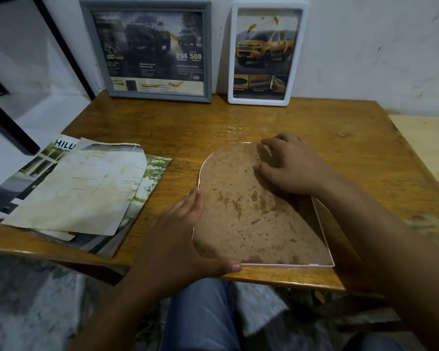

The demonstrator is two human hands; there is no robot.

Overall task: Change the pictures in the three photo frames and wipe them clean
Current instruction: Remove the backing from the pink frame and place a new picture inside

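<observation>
Fingers of the right hand point(292, 168) curl down onto the far edge of the stained brown backing board point(251, 211), picking at it, while the left hand point(185, 231) lies flat and relaxed against the board's near-left edge, thumb along the front. Board and pink frame point(325, 265) lie face down on the wooden table point(188, 122). Left of the hands sits a loose stack of car brochures point(81, 188). Beyond the hands, leaning upright against the wall, stand a grey frame point(147, 95) and a white frame point(297, 59), both showing trucks.
</observation>
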